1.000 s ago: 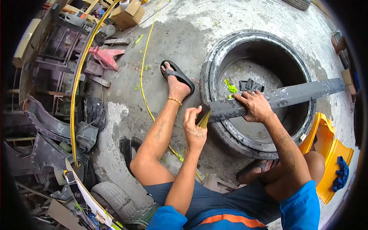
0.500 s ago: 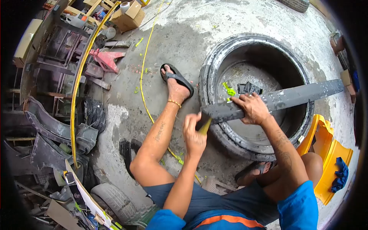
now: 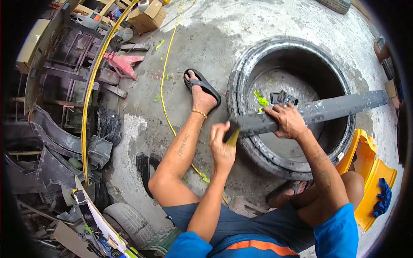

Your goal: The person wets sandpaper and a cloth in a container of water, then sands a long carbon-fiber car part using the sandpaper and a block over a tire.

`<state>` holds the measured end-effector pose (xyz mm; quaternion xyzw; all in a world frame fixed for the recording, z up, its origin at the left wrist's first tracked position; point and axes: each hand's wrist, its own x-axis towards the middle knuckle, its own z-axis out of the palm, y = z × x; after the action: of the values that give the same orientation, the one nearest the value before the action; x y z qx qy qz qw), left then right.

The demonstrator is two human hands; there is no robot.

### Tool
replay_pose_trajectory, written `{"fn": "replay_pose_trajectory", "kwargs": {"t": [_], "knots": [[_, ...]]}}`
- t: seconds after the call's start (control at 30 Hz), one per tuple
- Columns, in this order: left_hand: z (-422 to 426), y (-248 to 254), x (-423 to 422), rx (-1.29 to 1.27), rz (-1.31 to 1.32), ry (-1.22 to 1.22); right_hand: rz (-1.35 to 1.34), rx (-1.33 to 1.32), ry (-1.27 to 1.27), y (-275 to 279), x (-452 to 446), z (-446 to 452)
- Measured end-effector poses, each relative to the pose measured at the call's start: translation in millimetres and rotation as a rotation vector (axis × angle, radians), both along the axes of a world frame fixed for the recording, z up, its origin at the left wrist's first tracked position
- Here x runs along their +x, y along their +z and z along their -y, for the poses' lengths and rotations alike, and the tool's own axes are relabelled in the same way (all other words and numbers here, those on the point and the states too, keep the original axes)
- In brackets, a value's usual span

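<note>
A long dark-grey wet panel point(image 3: 333, 109) lies slanted across the open top of a tire point(image 3: 246, 71), with water drops on its surface. My right hand point(image 3: 287, 121) is closed over the panel near its left end, fingers over the far edge. At that left end, my left hand point(image 3: 223, 148) pinches a yellow folded sheet of sandpaper point(image 3: 233, 137) against the panel's tip. Part of the sheet is hidden by the fingers. Inside the tire, green tape scraps point(image 3: 260, 99) and a crumpled black piece point(image 3: 284, 97) lie on the floor.
A yellow plastic part point(image 3: 375, 180) with a dark blue cloth point(image 3: 382, 198) lies at right. Left stands a rack point(image 3: 71, 105) with dark body parts, near a red jack stand point(image 3: 122, 64). A yellow hose point(image 3: 162, 86) crosses the wet floor beside my sandaled foot point(image 3: 203, 96).
Both hands keep their grips on the panel and the sheet. The whole scene sits slightly farther right in view; the left hand shows little movement against the panel's end.
</note>
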<state>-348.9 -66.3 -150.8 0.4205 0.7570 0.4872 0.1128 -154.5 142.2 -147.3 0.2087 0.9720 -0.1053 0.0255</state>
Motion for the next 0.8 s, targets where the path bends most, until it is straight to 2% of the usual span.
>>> {"fn": "replay_pose_trajectory", "kwargs": {"t": [0.1, 0.2, 0.27, 0.33, 0.37, 0.47, 0.53, 0.57, 0.6, 0.67, 0.73, 0.8], "knots": [[21.4, 13.2, 12.4, -0.008, -0.048, 0.004, 0.093, -0.029, -0.001, 7.5, -4.4, -1.6], [-12.6, 4.5, -6.5, 0.1, -0.093, -0.005, 0.071, -0.032, -0.014, 8.5, -4.3, 0.9], [-20.7, 5.6, -12.4, 0.027, -0.032, 0.07, 0.066, -0.042, -0.012, 6.2, -3.9, 4.0], [1.4, 4.8, -3.1, 0.069, -0.014, 0.019, 0.06, -0.033, -0.019, 9.3, -4.2, 1.5], [17.4, 9.1, 6.2, -0.008, 0.039, 0.022, 0.078, -0.022, 0.0, 9.7, -4.4, -0.5], [10.4, 8.2, 1.3, 0.043, -0.081, -0.008, 0.043, -0.012, -0.007, 4.0, -4.3, -0.3], [-17.5, 8.2, -14.7, 0.028, -0.036, 0.103, 0.002, -0.011, -0.005, 5.6, -3.3, 1.2], [-21.0, -3.3, -25.6, -0.036, 0.158, 0.156, -0.002, -0.006, 0.002, 4.4, -3.3, 0.2], [-15.2, -4.7, -27.3, 0.028, 0.254, 0.19, -0.006, 0.002, 0.007, 4.5, -4.5, 0.1], [12.6, -2.9, -18.3, 0.084, 0.188, 0.176, -0.013, -0.003, -0.004, 5.2, -3.6, -0.1], [33.8, 16.0, 1.6, -0.002, 0.033, 0.162, -0.004, -0.016, -0.006, 7.4, -4.9, -2.4], [14.7, 14.5, 6.2, 0.028, 0.069, 0.065, -0.014, -0.01, 0.005, 5.7, -3.7, -1.1]]}}
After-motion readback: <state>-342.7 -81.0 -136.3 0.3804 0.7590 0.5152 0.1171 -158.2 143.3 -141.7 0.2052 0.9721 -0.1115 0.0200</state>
